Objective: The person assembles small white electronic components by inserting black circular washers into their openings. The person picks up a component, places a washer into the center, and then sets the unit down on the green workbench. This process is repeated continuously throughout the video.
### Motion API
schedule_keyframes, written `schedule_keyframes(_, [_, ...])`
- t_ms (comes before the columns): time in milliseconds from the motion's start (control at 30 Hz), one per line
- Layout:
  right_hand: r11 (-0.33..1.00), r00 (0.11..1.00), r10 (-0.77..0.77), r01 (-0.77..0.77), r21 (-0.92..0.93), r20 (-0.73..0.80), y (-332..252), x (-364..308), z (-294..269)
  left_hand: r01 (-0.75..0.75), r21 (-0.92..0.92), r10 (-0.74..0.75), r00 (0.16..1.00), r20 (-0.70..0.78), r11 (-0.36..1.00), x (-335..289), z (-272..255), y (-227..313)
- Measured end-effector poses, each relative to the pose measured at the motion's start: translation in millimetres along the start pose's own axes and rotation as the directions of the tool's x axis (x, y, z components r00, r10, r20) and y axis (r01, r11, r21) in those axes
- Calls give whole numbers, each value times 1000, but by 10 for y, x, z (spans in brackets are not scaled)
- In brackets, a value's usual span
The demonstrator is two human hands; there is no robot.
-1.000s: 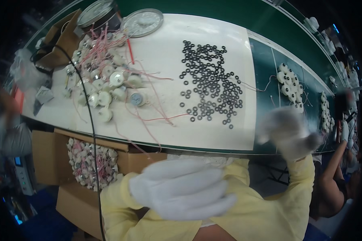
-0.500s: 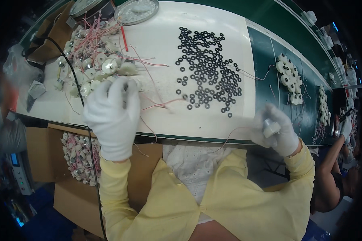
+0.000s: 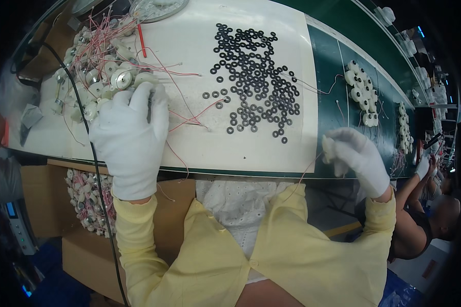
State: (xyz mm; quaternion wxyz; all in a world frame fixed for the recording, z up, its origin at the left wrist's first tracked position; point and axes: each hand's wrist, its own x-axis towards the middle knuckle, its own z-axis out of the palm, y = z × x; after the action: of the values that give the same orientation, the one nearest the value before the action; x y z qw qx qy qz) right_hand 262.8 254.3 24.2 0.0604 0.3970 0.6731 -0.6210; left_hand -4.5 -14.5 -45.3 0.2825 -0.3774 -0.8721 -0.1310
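My left hand [image 3: 130, 138], in a white glove, rests with curled fingers at the near edge of a pile of small round motors [image 3: 121, 80] with pink and red wires. Its fingertips are partly hidden, so what they hold does not show. Over the table's front edge, at the right, my gloved right hand [image 3: 356, 156] pinches a small cream-coloured motor [image 3: 329, 148], largely covered by the fingers. A thin red wire [image 3: 308, 167] trails down from it. Between the hands, many black rings [image 3: 256, 77] lie spread over the white sheet [image 3: 200, 148].
Cream motors topped with black rings stand in a cluster [image 3: 361, 92] on the green mat, with another row [image 3: 404, 128] further right. An open cardboard box [image 3: 46, 199] of motors sits below the table at left. A black cable [image 3: 82, 107] crosses there. Another person [image 3: 420, 225] works at right.
The whole view has shifted slightly. My right hand has turned, so its fingers now cover more of the motor. My left hand stays at the pile's near edge, fingers still curled.
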Motion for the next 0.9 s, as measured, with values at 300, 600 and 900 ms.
schedule_keyframes(300, [704, 985, -172, 110, -702, -19, -92, 141, 231, -19, -172, 38, 994, 106, 985, -231, -92, 121])
schedule_keyframes(600, [-121, 637, -601, 525, -842, 483, -55, 234, 280, 39, -164, -35, 999, 32, 986, -395, -66, 89])
schedule_keyframes(900, [223, 670, -639, 632, -743, 378, 137, 394, 230, -169, -287, 169, 985, -22, 943, -529, -52, -72])
